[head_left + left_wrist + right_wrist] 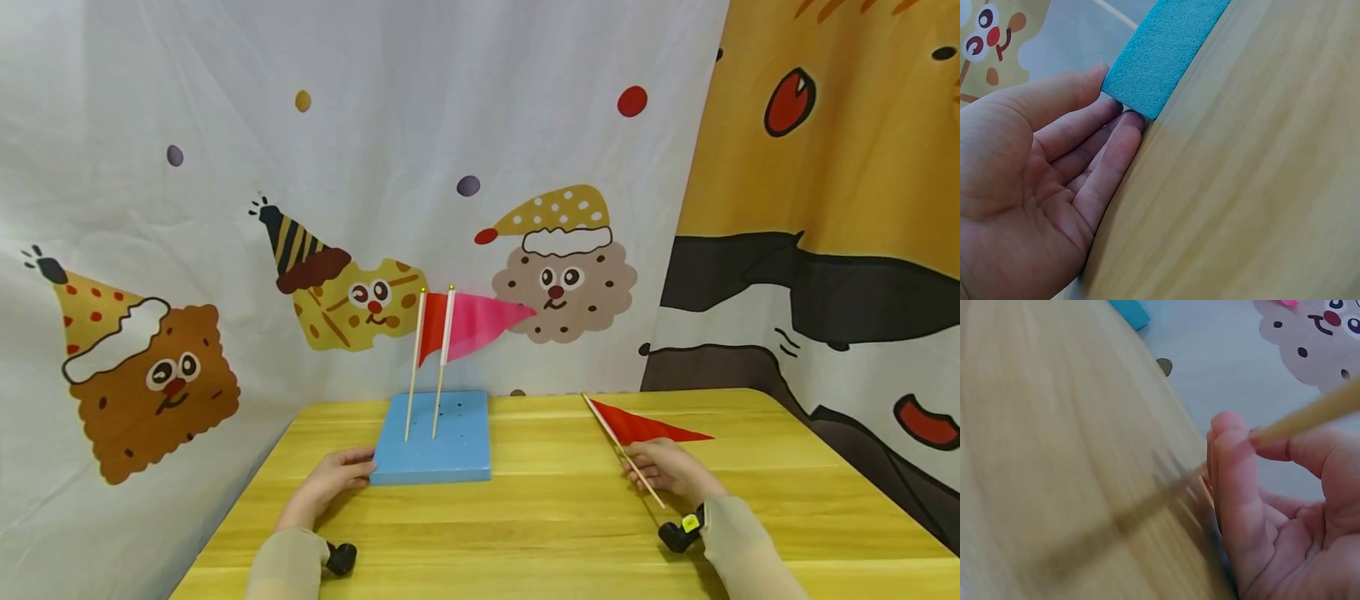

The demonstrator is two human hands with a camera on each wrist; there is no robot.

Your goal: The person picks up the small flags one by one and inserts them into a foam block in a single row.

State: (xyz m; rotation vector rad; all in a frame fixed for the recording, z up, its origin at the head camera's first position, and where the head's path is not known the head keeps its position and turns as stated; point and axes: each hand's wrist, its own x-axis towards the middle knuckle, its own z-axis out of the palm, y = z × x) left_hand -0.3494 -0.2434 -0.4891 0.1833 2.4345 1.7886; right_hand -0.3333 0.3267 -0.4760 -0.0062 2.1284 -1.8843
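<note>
Between the thumb and fingers of my right hand point(667, 468) is the wooden stick of a red triangular pennant flag point(648, 423). The stick tilts, with its cloth end pointing away and its bare lower end toward me. In the right wrist view, the blurred stick point(1316, 415) passes across the fingertips. My left hand point(330, 483) holds the left edge of a blue foam block point(431, 458), thumb at the upper corner and fingertips low against it in the left wrist view. A red flag point(431, 325) and a pink flag point(480, 323) stand upright in the block.
Several small holes dot the top of the block around the upright sticks. Everything rests on a wood-grain table point(540, 533). Behind its far edge hangs a white curtain point(397, 100) printed with cartoon biscuits. Both wrists wear small black cameras.
</note>
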